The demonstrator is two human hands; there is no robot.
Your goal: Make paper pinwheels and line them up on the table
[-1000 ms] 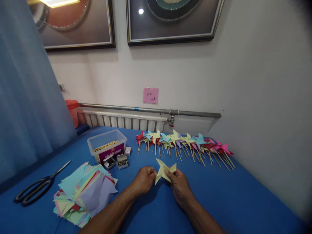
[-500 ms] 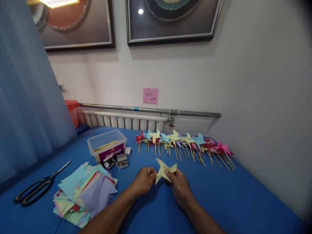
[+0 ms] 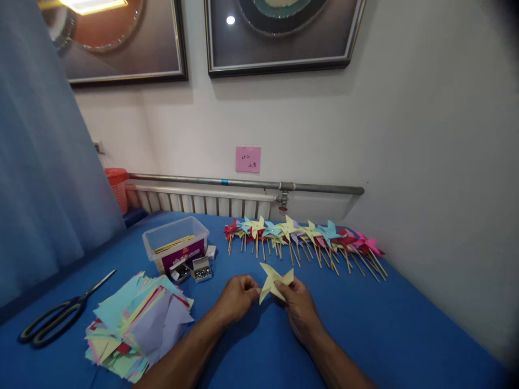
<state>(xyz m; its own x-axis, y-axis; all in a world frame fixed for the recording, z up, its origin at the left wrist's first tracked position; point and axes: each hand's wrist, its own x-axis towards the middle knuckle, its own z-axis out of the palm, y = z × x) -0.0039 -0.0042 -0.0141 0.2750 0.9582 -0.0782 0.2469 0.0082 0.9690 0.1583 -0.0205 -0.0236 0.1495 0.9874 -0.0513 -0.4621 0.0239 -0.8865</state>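
The right hand (image 3: 299, 305) pinches a yellow paper pinwheel (image 3: 270, 283) above the blue surface (image 3: 397, 329), while the left hand (image 3: 238, 297), fingers bunched, sits just beside it, holding I cannot tell what, if anything. A loosened right thumb could let the folds spring open. Beyond, the plastic box (image 3: 151, 251) has an unreadable purple label (image 3: 188, 254); the pink note (image 3: 248, 159) seems to say "252".

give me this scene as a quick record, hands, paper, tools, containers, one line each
right hand: holds yellow pinwheel
left hand: beside it, fingertips pinched, contact unclear
paper: mixed-colour pile
tools: scissors, left of the pile
tub: sticks inside
open boxes: two, metal bits inside
back: row of pinwheels on sticks
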